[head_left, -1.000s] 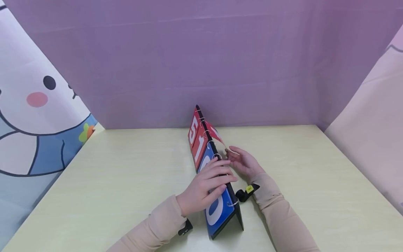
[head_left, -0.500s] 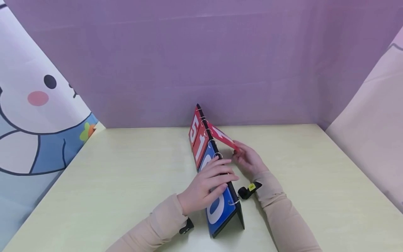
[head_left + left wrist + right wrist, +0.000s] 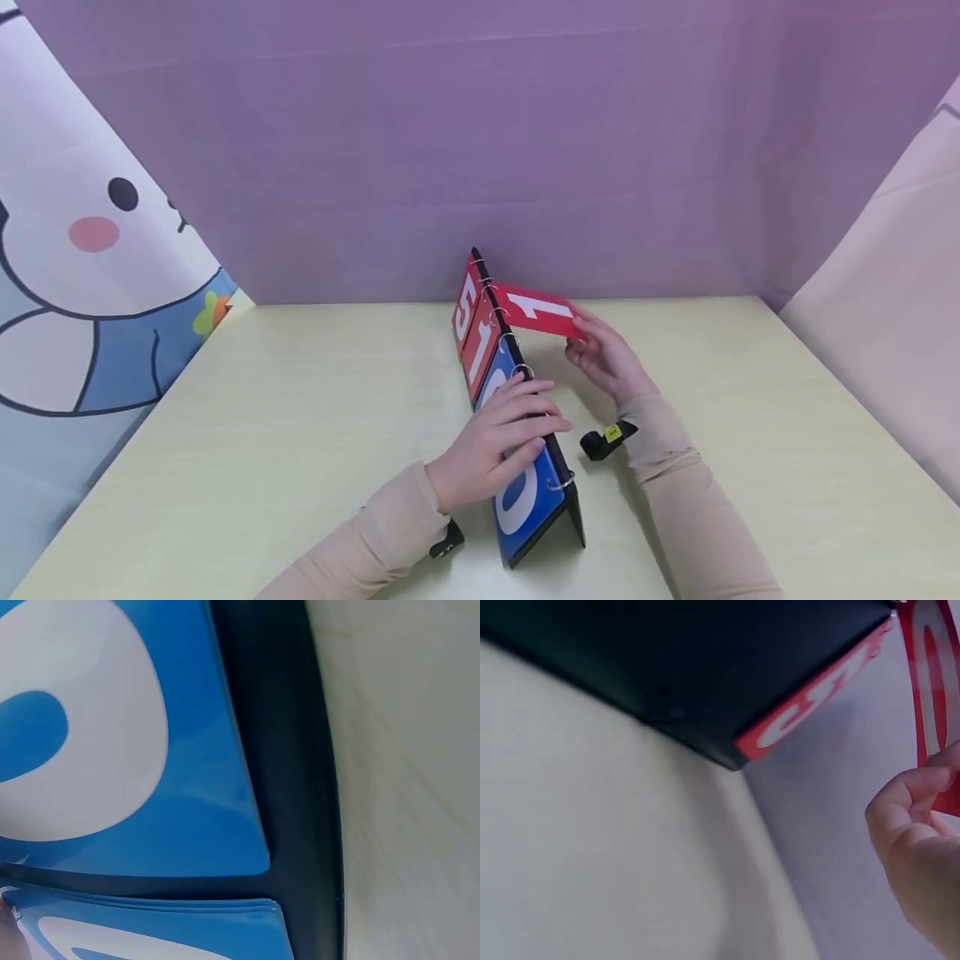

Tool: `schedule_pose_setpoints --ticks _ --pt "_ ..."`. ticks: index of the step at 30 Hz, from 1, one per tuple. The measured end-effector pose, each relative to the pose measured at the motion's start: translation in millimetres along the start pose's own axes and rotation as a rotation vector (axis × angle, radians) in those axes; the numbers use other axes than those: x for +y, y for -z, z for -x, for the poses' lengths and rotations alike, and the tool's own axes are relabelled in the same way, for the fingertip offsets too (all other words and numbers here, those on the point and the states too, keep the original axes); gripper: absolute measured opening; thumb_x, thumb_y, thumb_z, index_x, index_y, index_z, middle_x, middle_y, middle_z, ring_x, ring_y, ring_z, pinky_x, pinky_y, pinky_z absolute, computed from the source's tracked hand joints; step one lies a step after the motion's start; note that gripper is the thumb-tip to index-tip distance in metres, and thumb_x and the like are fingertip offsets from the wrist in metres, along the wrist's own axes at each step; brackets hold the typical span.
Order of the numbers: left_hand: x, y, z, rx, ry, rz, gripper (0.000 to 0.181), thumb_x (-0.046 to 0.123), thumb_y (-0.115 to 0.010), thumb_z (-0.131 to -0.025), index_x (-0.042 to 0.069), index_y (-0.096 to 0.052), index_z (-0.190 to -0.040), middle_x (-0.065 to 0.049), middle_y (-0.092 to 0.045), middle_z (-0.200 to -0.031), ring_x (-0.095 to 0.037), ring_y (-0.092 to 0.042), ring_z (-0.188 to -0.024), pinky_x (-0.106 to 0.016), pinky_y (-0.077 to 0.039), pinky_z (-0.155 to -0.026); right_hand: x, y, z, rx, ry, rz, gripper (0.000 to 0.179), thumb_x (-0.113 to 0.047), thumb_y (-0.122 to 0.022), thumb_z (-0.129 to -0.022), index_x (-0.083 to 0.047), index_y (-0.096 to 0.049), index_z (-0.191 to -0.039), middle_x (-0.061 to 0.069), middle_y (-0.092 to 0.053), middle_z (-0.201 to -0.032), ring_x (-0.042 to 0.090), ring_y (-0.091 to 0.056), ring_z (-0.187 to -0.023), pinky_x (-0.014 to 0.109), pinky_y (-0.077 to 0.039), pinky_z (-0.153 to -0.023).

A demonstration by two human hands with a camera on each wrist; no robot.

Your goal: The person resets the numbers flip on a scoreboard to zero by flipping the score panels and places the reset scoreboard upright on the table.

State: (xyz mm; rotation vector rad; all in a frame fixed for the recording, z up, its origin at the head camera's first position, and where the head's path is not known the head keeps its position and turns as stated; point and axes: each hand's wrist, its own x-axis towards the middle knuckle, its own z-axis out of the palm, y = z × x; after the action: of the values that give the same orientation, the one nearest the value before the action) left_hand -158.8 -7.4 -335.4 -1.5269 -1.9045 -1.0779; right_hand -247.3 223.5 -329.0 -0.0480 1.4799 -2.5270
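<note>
A tent-shaped flip scoreboard (image 3: 542, 417) with a black frame and metal rings along its ridge stands on the table. Its left face carries red cards reading 5 (image 3: 466, 304) and 1 (image 3: 480, 350), then blue cards, one showing 0 (image 3: 517, 502). My left hand (image 3: 498, 437) lies over the ridge with fingers extended across it, partly covering the blue cards. To the right of the ridge, my right hand (image 3: 609, 360) pinches the free end of a lifted red number card (image 3: 536, 310) marked 1. In the right wrist view, that card's other side (image 3: 928, 667) shows a white rounded figure.
The pale table (image 3: 322, 417) extends on both sides of the scoreboard. A purple backdrop (image 3: 480, 150) rises behind, close to the scoreboard's far end. Cartoon-printed fabric (image 3: 82, 275) stands at the left, and a pale panel (image 3: 892, 292) at the right.
My right hand has moved right and up, swinging the red card from hanging low behind the ridge to sticking out sideways, its 1 now visible. My left hand stays on the ridge.
</note>
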Motion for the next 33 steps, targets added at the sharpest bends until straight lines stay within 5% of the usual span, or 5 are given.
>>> schedule_pose_setpoints --ticks 6,17,26,33 --pt "2.3 0.6 0.3 -0.018 0.033 0.004 0.041 0.032 -0.033 -0.103 0.009 -0.065 -0.117 -0.005 -0.063 -0.118 -0.022 -0.043 -0.131 -0.044 -0.023 -0.116 -29.5 -15.6 -0.3 0.006 0.059 0.069 0.055 -0.006 -0.038 -0.100 -0.013 -0.019 -0.151 -0.002 -0.054 -0.110 0.007 -0.053 -0.071 0.018 -0.044 -0.067" --pt "3.1 1.4 1.4 -0.036 0.064 0.017 0.030 0.023 -0.044 -0.100 0.010 -0.064 -0.118 -0.004 -0.062 -0.119 -0.022 -0.044 -0.131 -0.043 -0.025 -0.116 -76.5 -62.0 -1.3 0.077 0.253 0.358 0.056 -0.008 -0.049 -0.096 -0.011 -0.027 -0.148 0.001 -0.045 -0.122 0.013 -0.050 -0.103 0.016 -0.050 -0.075" --pt "2.3 0.7 0.7 -0.027 0.046 0.020 0.035 0.026 -0.039 -0.102 0.009 -0.064 -0.118 -0.005 -0.062 -0.118 -0.024 -0.045 -0.129 -0.044 -0.025 -0.116 -87.5 -103.8 -1.4 0.135 0.381 0.732 0.056 -0.017 -0.059 -0.093 -0.019 -0.038 -0.144 0.011 -0.045 -0.134 0.021 -0.047 -0.118 0.032 -0.051 -0.095" --pt "0.3 -0.2 0.0 -0.011 0.024 0.006 0.038 0.029 -0.034 -0.103 0.011 -0.065 -0.117 -0.004 -0.063 -0.119 -0.022 -0.044 -0.131 -0.043 -0.023 -0.116 -84.8 -132.0 -3.5 0.027 0.435 0.906 0.058 -0.016 -0.062 -0.090 -0.018 -0.039 -0.143 0.009 -0.049 -0.136 0.024 -0.053 -0.110 0.040 -0.051 -0.093"
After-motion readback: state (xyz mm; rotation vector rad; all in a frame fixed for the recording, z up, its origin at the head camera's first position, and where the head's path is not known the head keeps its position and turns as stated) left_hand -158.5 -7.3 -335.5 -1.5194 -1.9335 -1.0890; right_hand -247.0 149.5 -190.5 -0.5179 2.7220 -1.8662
